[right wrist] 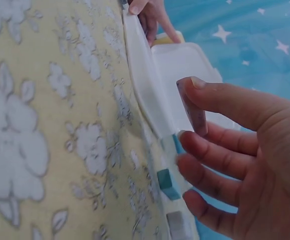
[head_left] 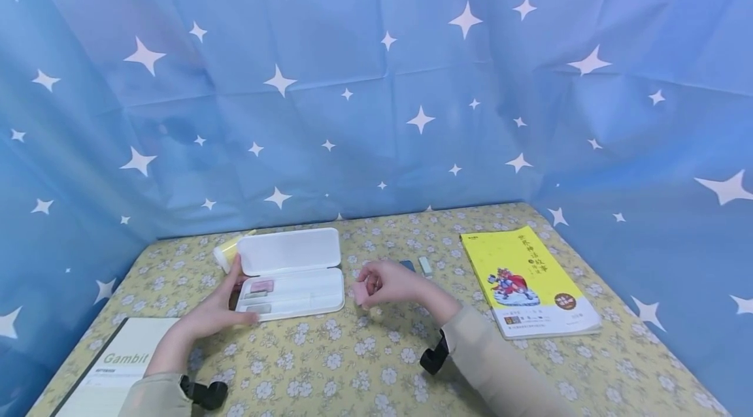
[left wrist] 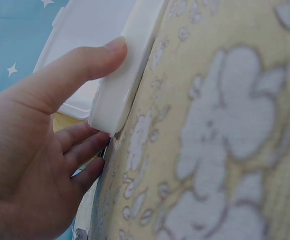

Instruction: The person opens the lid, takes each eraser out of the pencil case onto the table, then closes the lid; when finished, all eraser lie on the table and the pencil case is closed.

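A white pencil case lies with its lid raised. My left hand grips its left end, thumb along the front wall and fingers at the end and behind. Inside the case are a pink block and small greyish pieces. Just right of the case, my right hand pinches a thin pink eraser-like block between thumb and fingers, held above the cloth. Beyond that hand lie a dark blue block and a pale green-white block.
A yellow book lies at the right. Near the front left is a notebook marked Gambit. Behind the case's left end a white and yellow cylinder lies on the floral tablecloth. A blue star-patterned curtain encloses the table.
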